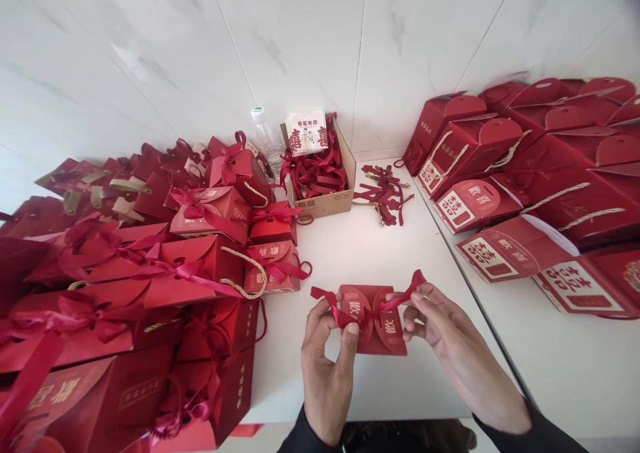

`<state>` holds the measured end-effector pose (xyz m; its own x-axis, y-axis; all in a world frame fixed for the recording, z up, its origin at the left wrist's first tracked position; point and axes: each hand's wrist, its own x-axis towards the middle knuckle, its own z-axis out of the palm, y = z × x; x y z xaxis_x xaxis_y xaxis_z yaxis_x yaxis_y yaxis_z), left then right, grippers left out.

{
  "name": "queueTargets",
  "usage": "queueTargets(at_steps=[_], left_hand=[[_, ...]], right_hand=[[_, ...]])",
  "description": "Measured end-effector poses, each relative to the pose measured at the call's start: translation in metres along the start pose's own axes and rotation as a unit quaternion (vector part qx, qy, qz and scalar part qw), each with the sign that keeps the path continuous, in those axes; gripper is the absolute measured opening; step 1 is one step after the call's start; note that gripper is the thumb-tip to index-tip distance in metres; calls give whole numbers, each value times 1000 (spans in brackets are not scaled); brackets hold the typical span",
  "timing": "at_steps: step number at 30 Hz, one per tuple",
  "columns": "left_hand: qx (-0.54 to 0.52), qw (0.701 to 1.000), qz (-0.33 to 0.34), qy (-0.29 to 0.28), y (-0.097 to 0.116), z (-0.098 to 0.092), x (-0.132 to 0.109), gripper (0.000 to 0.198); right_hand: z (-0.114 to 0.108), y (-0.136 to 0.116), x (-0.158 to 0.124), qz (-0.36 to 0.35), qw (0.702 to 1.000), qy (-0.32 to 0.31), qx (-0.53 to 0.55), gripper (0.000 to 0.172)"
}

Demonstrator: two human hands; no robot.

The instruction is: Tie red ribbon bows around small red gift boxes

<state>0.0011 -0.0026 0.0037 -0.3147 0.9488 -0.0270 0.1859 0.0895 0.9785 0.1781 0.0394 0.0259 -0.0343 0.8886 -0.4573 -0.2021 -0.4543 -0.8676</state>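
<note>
A small red gift box (376,319) stands on the white table (350,259) in front of me, its curved flaps closed on top. A red ribbon (367,310) is threaded across the flaps. My left hand (327,356) pinches the ribbon's left end between thumb and fingers. My right hand (445,336) pinches the ribbon's right end, which sticks up and outward. Both hands are closed on the ribbon and rest against the box's sides.
Many ribbon-tied red boxes (150,286) are heaped at the left. Open red boxes with rope handles (525,173) fill the right. A cardboard carton of ribbons (320,173) with a printed card stands by the tiled wall, beside a plastic bottle (265,136) and loose ribbons (385,193).
</note>
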Motion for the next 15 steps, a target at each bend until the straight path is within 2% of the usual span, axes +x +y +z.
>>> queueTargets(at_steps=[3,10,12,15], left_hand=[[-42,998,-38,3,2,1,0,24],[-109,986,-121,27,-4,1,-5,39],[-102,988,-113,19,-3,0,-3,35],[-57,997,-54,7,3,-1,0,28]], right_hand=[[4,1,-1,0,1000,7,29,38],[6,3,2,4,999,19,39,43],[6,2,1,7,999,20,27,43],[7,-1,1,19,1000,14,0,42]])
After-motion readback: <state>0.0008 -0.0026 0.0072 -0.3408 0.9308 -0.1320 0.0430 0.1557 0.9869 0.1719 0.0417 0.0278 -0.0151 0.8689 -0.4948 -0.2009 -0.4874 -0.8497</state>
